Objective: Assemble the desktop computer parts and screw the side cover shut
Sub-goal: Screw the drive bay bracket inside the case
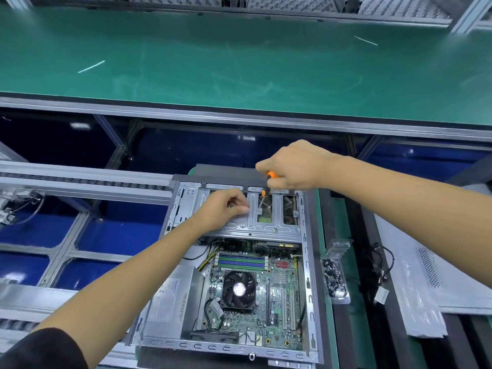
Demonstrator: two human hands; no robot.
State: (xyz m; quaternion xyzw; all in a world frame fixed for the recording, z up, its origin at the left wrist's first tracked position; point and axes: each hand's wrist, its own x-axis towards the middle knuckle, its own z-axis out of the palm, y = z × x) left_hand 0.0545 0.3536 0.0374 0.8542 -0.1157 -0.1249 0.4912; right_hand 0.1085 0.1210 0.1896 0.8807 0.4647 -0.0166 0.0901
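Power supply label (165,302) print too blurred to read

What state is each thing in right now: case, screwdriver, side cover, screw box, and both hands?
Computer case: lying flat, side open, motherboard exposed.
Screwdriver: gripped, tilted, tip down in the drive bracket.
Drive bracket: seated across the case's far end.
Side cover: off, lying right of the case.
Screw box: open, holding screws.
Right hand: grips the screwdriver.
Left hand: fingers curled, resting on the bracket.

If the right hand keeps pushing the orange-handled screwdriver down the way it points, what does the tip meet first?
Probably the small metal tab on the silver drive bracket; the right hand aims the orange-handled screwdriver there, though depth is unclear.
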